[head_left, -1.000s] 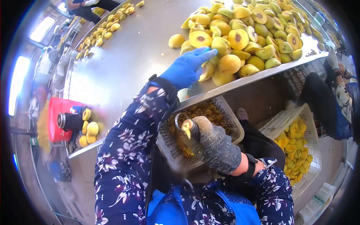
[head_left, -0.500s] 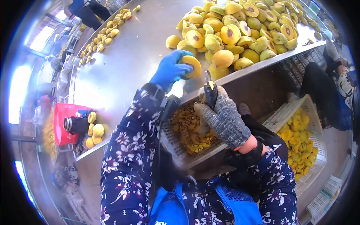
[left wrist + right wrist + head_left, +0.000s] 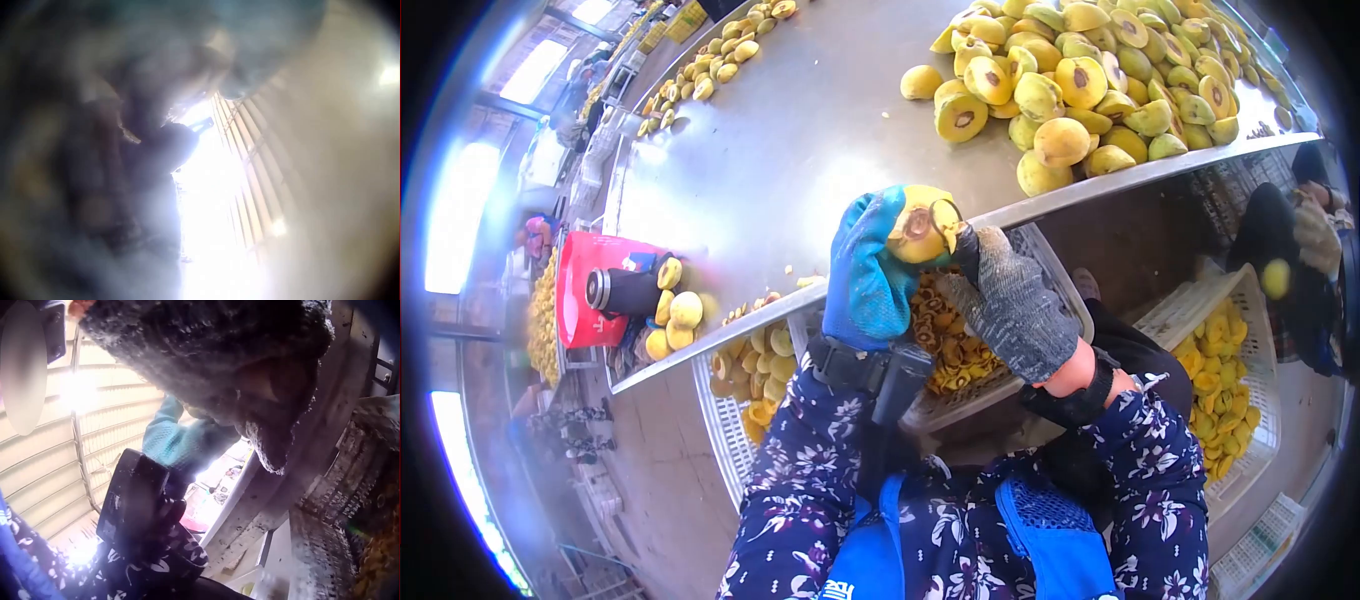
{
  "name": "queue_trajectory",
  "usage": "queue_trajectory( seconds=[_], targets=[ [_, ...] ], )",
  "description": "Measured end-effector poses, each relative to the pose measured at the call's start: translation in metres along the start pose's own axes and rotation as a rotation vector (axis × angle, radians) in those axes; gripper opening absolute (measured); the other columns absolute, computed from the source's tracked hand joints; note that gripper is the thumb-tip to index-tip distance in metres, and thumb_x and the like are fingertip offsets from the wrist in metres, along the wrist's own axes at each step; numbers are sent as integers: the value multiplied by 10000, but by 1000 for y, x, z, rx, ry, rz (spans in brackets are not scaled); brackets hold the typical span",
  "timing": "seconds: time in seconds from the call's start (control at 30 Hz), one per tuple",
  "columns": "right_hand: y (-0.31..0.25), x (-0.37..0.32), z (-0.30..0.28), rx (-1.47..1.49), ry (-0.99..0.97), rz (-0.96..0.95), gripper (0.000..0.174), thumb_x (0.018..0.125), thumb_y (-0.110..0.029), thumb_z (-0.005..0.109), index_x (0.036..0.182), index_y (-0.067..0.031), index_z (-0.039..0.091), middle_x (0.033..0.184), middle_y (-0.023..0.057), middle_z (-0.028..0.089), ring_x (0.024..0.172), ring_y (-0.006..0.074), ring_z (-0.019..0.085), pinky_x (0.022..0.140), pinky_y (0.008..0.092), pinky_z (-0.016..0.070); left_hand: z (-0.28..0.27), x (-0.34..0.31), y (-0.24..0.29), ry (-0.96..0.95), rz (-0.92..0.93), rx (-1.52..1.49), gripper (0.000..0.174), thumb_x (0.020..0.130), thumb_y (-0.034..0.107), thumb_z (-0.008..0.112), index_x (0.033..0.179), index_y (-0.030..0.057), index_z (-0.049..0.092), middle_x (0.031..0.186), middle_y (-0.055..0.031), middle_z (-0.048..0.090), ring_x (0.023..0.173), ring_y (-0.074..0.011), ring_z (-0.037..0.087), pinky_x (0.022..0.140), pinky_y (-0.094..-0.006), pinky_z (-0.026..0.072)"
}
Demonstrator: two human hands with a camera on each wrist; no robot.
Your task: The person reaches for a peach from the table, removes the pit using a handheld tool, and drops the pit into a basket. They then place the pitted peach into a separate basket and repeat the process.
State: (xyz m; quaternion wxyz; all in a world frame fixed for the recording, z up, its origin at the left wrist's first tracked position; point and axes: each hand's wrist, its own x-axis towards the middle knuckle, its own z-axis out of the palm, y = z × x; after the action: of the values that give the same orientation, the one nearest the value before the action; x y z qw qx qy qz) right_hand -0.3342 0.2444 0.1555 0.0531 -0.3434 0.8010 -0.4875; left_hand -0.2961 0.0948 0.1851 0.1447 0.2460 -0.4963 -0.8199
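Note:
In the head view my left hand (image 3: 865, 265), in a blue glove, grips a halved yellow peach (image 3: 918, 222) with its cut face and brown pit cavity showing. My right hand (image 3: 1020, 300), in a grey knitted glove, holds a pitting knife by its dark handle (image 3: 968, 250). The knife's curved blade is at the right side of the peach's cut face, where a strip of yellow flesh curls up. Both hands are close together over a crate (image 3: 1065, 290) of brown and yellow scraps. The right wrist view shows the grey glove (image 3: 219, 356) close up, with the blue glove (image 3: 181, 440) beyond.
A metal table (image 3: 790, 150) bears a big pile of halved peaches (image 3: 1090, 85). At its left corner are a red bag (image 3: 585, 290), a dark flask (image 3: 625, 290) and several peaches. Crates of fruit stand below, left (image 3: 725, 425) and right (image 3: 1265, 400). Another worker (image 3: 1280, 220) is at the right.
My left hand has taken a halved peach from the pile and brought it back over the table edge. My right hand has raised the knife from above the crate to the peach.

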Motion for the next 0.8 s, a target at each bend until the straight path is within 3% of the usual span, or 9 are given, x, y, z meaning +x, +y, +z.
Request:
queue_trajectory(
  seconds=[0.07, 0.23, 0.37, 0.47, 0.5, 0.73, 0.8],
  targets=[
    [1, 0, 6, 36, -14, 26, 319, 891, -194, 574, 1155, -26, 513, 912, 233, 613, 864, 416, 592, 737, 494, 470, 1, -1, -3, -40, 26, -172, 290, 916, 230, 560, 1100, 6, 550, 973, -78, 598, 904, -177, 609, 767, -304, 514],
    [1, 0, 15, 41, -59, -33, 332, 884, -166, 567, 1162, -4, 484, 910, 250, 612, 868, 415, 594, 729, 496, 471, -7, 1, -8, -108, 101, -195, 308, 909, 207, 558, 1124, -12, 533, 1032, -113, 589, 950, -208, 604, 826, -328, 512],
    [-5, 0, 21, 69, -92, 79, 267, 883, -150, 555, 1098, -4, 492, 861, 246, 619, 826, 418, 605, 696, 490, 480, -13, 3, -11, -261, 167, -183, 349, 921, 235, 551, 1148, -30, 527, 1084, -142, 581, 982, -252, 606, 840, -355, 524],
    [-3, -2, 27, 94, -106, 100, 221, 878, -140, 551, 1039, -6, 484, 817, 243, 621, 797, 423, 612, 666, 490, 488, -10, 2, -17, -83, 126, -195, 377, 942, 272, 536, 1143, -47, 530, 1074, -164, 589, 956, -280, 621, 823, -372, 534],
    [-1, -3, 29, 98, -105, 95, 233, 875, -140, 554, 1049, -4, 480, 820, 247, 620, 803, 423, 613, 669, 493, 488, -12, 1, -17, -157, 113, -195, 381, 957, 292, 522, 1120, -51, 541, 1038, -179, 605, 918, -289, 635, 829, -391, 540],
    [-11, -3, 28, 146, -138, 165, 231, 873, -146, 582, 1034, -18, 476, 827, 249, 617, 824, 434, 609, 662, 488, 487, -2, -4, -20, -148, 275, -105, 367, 961, 290, 514, 1077, -55, 558, 985, -185, 616, 906, -286, 639, 854, -415, 544],
    [-10, -4, 28, 175, -154, 187, 220, 890, -168, 603, 1016, -38, 479, 822, 242, 617, 830, 434, 612, 645, 471, 491, -1, -5, -19, -122, 217, -184, 360, 966, 281, 506, 1072, -59, 557, 985, -184, 615, 904, -286, 638, 848, -421, 548]
  ],
)
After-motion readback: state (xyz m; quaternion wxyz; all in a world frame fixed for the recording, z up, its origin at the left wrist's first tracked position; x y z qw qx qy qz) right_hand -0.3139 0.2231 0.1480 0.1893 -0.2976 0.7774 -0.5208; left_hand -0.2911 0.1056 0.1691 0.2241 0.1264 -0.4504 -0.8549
